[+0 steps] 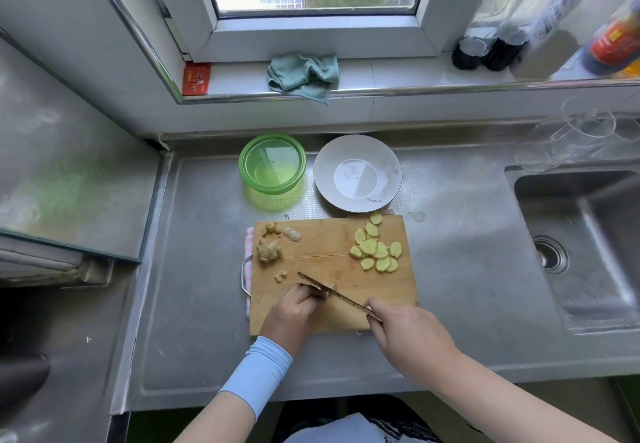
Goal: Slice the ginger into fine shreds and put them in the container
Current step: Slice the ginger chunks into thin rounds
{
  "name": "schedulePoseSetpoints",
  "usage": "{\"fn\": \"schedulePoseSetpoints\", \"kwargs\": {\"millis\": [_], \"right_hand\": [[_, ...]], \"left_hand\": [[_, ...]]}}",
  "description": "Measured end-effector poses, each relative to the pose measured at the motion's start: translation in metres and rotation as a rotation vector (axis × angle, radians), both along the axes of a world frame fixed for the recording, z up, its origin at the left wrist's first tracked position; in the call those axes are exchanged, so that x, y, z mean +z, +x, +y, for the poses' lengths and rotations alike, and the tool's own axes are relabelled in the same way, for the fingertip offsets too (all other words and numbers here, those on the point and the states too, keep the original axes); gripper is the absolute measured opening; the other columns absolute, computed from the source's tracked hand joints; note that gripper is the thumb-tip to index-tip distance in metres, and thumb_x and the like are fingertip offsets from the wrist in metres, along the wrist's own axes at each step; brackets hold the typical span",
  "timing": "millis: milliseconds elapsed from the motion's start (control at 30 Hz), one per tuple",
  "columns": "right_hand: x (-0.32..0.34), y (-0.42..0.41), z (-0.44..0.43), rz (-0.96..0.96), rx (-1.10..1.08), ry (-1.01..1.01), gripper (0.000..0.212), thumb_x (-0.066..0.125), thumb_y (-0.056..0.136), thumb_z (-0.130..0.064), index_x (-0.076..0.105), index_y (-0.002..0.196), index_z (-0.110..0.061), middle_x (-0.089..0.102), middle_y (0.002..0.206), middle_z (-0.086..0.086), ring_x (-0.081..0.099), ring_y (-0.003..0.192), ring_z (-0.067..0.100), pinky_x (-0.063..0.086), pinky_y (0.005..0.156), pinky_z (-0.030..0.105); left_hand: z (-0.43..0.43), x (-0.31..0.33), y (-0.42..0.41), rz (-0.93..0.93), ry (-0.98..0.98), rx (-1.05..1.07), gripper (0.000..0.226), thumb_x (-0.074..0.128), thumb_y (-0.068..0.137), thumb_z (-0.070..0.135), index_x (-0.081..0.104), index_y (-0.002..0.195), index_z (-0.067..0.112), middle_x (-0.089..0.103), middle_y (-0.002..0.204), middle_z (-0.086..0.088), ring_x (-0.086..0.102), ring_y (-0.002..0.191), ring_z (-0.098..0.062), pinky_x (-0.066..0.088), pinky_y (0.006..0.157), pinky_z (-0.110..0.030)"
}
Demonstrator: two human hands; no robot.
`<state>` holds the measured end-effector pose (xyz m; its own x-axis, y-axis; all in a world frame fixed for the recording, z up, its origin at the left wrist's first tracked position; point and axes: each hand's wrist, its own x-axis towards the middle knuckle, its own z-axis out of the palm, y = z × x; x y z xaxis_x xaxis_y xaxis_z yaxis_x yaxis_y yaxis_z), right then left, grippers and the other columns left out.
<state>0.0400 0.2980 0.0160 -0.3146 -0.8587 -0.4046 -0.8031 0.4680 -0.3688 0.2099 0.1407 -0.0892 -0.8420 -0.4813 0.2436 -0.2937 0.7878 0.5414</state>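
**Knife on the ginger, slices waiting on the board**

From my remote seat I see the wooden cutting board (pixel 332 307) on the steel counter (pixel 194 269), with a pink cloth (pixel 247 245) under its left edge. The left hand (pixel 292 314) has its fingers curled and holds down a piece of ginger (pixel 331 286) at the near middle of the board; only a small part of this piece shows beside the blade. The right hand (pixel 405 332) grips the handle of the knife (pixel 329 290). The blade lies diagonally, with its tip pointing to the far left, and it rests against the knuckles of the left hand.

A pile of pale yellow ginger slices (pixel 375 250) lies at the far right part of the board. Some unpeeled ginger knobs (pixel 269 250) lie at the far left part, and one small scrap (pixel 280 276) is just near the knife tip.

Behind the board stands the green container (pixel 272 164), and a white plate (pixel 357 172) is just beside it on the right. The sink (pixel 581 245) is well apart on the right. A green rag (pixel 303 74) lies on the windowsill.
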Motion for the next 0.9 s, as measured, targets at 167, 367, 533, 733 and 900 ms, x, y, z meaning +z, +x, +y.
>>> {"fn": "schedulePoseSetpoints", "kwargs": {"millis": [167,367,533,733,900], "right_hand": [[0.004,-0.006,-0.015,-0.026,0.02,0.088,0.017,0.034,0.105,-0.035,0.044,0.101,-0.022,0.04,0.064,-0.005,0.042,0.061,0.029,0.037,0.057,0.039],[-0.013,0.001,-0.033,-0.077,-0.015,0.112,0.012,0.038,0.103,-0.035,0.043,0.102,-0.025,0.06,0.081,0.01,0.048,0.068,0.035,0.043,0.06,0.04],[-0.019,0.001,-0.034,-0.083,-0.023,0.089,0.013,0.039,0.102,-0.036,0.047,0.105,-0.026,0.067,0.086,0.009,0.057,0.076,0.038,0.045,0.062,0.04],[-0.007,-0.014,-0.037,-0.307,-0.201,0.018,0.028,0.046,0.1,-0.043,0.052,0.08,-0.025,0.062,0.072,-0.001,0.058,0.069,0.02,0.044,0.062,0.041],[-0.003,-0.026,-0.037,-0.269,-0.329,-0.058,0.03,0.045,0.101,-0.045,0.049,0.078,-0.025,0.058,0.068,-0.003,0.054,0.067,0.017,0.038,0.057,0.035]], "left_hand": [[-0.003,0.001,0.001,0.029,0.048,-0.012,0.026,0.077,0.074,-0.009,0.075,0.09,0.011,0.068,0.098,0.001,0.065,0.09,-0.019,0.055,0.071,-0.03],[-0.003,0.003,0.001,0.063,0.089,-0.008,0.032,0.082,0.07,-0.011,0.076,0.09,0.012,0.069,0.097,0.001,0.063,0.091,-0.014,0.052,0.08,-0.022],[-0.001,0.0,0.003,0.058,0.092,0.009,0.023,0.079,0.076,-0.007,0.076,0.091,0.011,0.069,0.098,-0.001,0.064,0.091,-0.017,0.053,0.078,-0.026],[-0.004,0.007,0.007,0.073,0.171,0.043,0.02,0.059,0.096,0.021,0.077,0.099,0.012,0.066,0.1,0.002,0.06,0.096,-0.013,0.05,0.088,-0.025],[-0.021,0.027,-0.013,0.084,0.265,0.374,0.025,0.055,0.091,0.011,0.075,0.107,0.01,0.067,0.104,0.001,0.06,0.1,-0.015,0.034,0.099,-0.009]]}}
